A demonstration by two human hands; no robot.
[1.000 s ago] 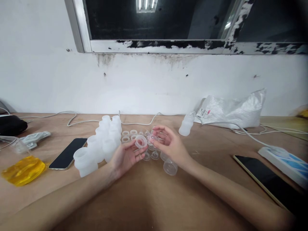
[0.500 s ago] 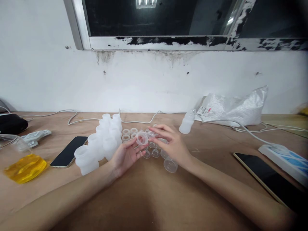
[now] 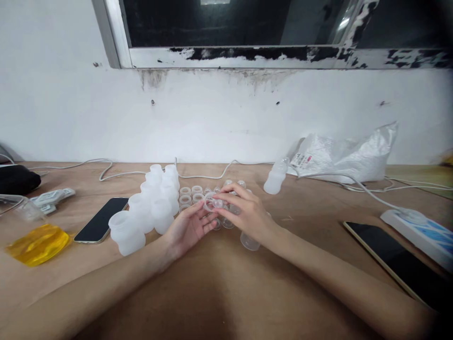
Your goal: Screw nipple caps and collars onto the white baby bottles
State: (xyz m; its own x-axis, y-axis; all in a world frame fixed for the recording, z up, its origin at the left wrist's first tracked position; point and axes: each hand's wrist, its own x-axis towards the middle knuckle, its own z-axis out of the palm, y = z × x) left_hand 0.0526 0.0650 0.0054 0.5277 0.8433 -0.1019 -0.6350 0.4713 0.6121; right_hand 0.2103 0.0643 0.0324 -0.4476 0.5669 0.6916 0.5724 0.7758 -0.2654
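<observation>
Pale wall (image 3: 212,118) backs the tabletop (image 3: 219,293). Short of its rear edge, the left hand (image 3: 186,230) pinches a ring (image 3: 206,202), the right hand (image 3: 252,213) a teat (image 3: 218,203) (both probably light). Ring seems stiff, best held by its rim; teat likely soft, slippery.

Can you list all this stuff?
open bottles: several, white, left
topped bottle: one, white, back
rings: several, clear, middle
domed parts: several, clear, middle
cups: some, clear, middle
phones: two, black, either side
power strip: one, white-blue, right
bag: one, silvery, right
pouch: one, yellow, left
packets: some, whitish, left
case: one, black, left
cables: some, white, back
window: one, dark, above
wall: one, white, behind
table: one, brown, below
left hand: one, bare, holding a ring
right hand: one, bare, holding a domed part
</observation>
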